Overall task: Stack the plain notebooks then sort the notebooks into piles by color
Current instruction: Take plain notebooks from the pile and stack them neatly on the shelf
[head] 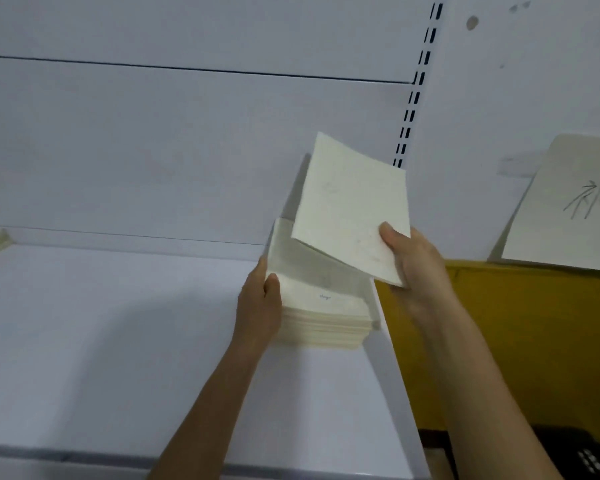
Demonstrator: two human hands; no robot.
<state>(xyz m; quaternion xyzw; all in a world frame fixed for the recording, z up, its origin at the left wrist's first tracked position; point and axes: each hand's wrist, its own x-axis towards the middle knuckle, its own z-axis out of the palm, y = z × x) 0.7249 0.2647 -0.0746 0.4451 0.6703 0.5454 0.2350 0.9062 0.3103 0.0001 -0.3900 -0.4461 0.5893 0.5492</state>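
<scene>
Left hand [260, 299] gripping side of cream notebook stack [323, 315] on white shelf [118, 323], right hand [409, 261] pinching raised, tilted cream notebook [350, 209] above stack

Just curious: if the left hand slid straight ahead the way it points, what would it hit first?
Probably the shelf's white back panel. The left hand grips the left edge of the notebook stack, pointing along it toward the rear; nothing else shows in that line, though depth is unclear.

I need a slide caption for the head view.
Right hand holds a cream notebook above the stack on a white shelf; left hand grips the stack.
</scene>
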